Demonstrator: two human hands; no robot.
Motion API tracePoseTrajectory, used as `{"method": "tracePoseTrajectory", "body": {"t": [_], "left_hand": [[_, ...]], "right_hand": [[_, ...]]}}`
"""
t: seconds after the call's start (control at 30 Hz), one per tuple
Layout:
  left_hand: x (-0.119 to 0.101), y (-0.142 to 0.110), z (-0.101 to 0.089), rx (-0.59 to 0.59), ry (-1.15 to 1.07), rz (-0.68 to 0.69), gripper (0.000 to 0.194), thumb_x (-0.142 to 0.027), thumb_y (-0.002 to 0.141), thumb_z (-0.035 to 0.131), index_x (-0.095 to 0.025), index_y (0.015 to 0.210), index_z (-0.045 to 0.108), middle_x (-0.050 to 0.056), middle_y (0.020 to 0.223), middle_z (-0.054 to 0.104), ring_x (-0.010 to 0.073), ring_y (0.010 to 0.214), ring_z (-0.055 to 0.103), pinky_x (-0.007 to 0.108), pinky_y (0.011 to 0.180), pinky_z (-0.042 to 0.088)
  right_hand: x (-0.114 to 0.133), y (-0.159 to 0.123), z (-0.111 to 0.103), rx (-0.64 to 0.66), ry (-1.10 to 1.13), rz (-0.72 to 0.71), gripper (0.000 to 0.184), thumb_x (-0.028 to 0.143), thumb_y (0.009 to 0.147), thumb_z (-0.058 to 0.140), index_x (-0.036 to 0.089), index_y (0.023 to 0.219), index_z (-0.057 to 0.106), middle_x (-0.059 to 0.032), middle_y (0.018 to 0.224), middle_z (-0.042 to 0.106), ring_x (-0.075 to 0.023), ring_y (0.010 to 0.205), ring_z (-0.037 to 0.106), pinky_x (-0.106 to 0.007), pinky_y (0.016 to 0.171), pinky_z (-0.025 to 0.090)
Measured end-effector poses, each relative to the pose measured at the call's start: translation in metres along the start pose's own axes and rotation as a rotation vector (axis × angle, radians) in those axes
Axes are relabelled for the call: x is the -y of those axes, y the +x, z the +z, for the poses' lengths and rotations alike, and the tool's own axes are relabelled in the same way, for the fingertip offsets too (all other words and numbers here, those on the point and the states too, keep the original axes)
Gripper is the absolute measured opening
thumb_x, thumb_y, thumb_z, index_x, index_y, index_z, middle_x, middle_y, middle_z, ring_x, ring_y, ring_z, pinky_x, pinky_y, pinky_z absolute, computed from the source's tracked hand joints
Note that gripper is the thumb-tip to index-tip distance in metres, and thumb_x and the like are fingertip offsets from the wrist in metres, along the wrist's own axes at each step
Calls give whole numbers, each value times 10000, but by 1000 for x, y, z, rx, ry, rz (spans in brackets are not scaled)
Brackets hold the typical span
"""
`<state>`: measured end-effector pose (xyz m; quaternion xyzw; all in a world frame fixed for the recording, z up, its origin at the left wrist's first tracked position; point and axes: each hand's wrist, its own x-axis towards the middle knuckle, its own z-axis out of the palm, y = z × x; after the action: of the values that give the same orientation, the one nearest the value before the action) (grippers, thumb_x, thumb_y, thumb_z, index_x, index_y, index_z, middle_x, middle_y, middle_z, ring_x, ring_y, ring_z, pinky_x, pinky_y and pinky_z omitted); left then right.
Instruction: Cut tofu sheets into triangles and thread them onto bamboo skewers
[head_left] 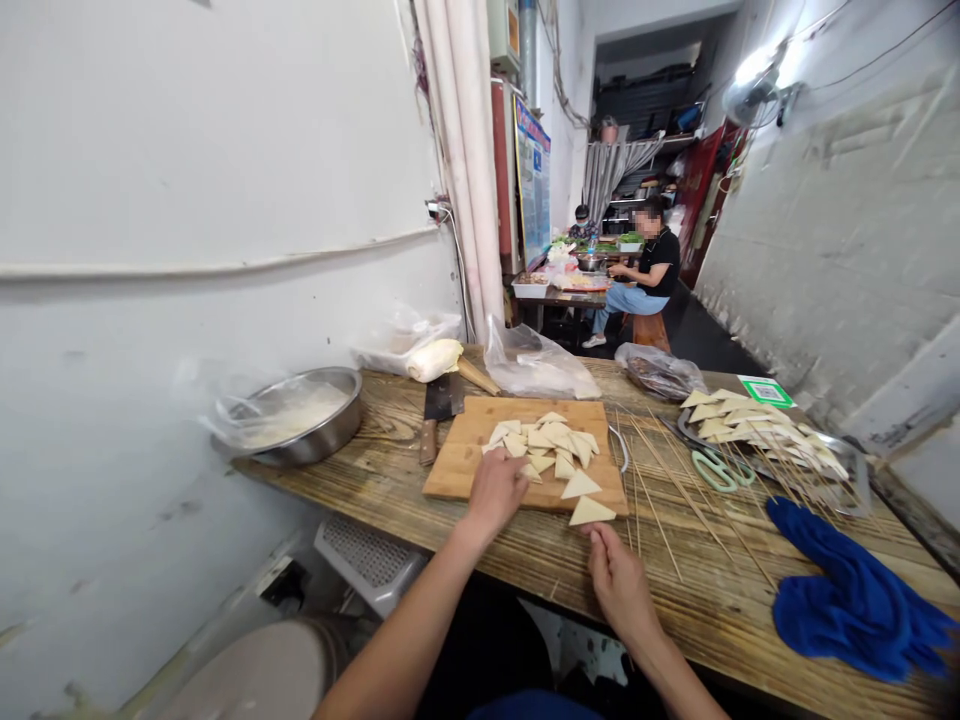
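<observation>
On the wooden cutting board [461, 450] lies a loose pile of pale tofu triangles [555, 435]. My left hand [496, 492] is at the pile's near left edge, fingers bent together on a tofu triangle that they partly cover. Low at the board's front right corner, my right hand [616, 578] is closed in a pinch on a thin skewer, mostly hidden by the fingers. Just beyond its fingertips a tofu triangle [592, 511] sits at the board's edge, with another triangle [581, 485] behind it.
Bare bamboo skewers [675, 480], green-handled scissors [721, 470] and a blue cloth [847, 590] lie right. Behind them a tray holds skewered triangles [757, 425]. A cleaver [442, 400] lies left of the board, near a metal bowl [322, 425]. Two people sit farther back.
</observation>
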<state>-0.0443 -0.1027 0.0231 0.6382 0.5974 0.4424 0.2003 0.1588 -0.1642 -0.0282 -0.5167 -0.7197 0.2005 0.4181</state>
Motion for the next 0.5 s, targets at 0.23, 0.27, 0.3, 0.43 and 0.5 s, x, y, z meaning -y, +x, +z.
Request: {"method": "tracePoseTrajectory", "body": {"t": [0.23,0.27,0.3,0.43,0.5], "left_hand": [[-11,1,22,2,408,80,307,-427,654,661,-152,791,664,138,815,557,299,922,482,385,852,309],[-13,1,26,-21,477,63,354,-463,660,642,-137,797,660,149,824,561,308,935,477,393,856,305],[-14,0,28,-27,555,45,389,-486,674,618,-122,803,658,160,837,565,314,946,474,399,858,304],[-16,3,26,92,798,-2,365,-426,742,536,-95,836,659,164,875,584,290,930,491,383,837,330],[-13,5,19,166,828,-16,298,-362,720,555,-113,844,661,147,880,589,271,907,506,366,826,345]], "right_hand": [[-4,-2,2,-10,67,31,310,324,905,304,160,901,566,-35,668,617,-138,529,564,-212,524,420],[-4,-2,2,-13,65,29,306,321,904,307,160,901,567,-33,664,619,-136,523,562,-212,527,420],[-3,-2,2,-17,62,26,304,318,903,308,160,899,568,-32,661,620,-135,518,560,-213,531,421],[-1,-2,-1,-11,49,18,307,313,901,302,160,888,568,-40,675,633,-142,538,576,-217,543,427],[0,-1,-1,-6,52,17,311,312,902,296,161,893,568,-53,719,647,-149,582,595,-218,557,431]]}}
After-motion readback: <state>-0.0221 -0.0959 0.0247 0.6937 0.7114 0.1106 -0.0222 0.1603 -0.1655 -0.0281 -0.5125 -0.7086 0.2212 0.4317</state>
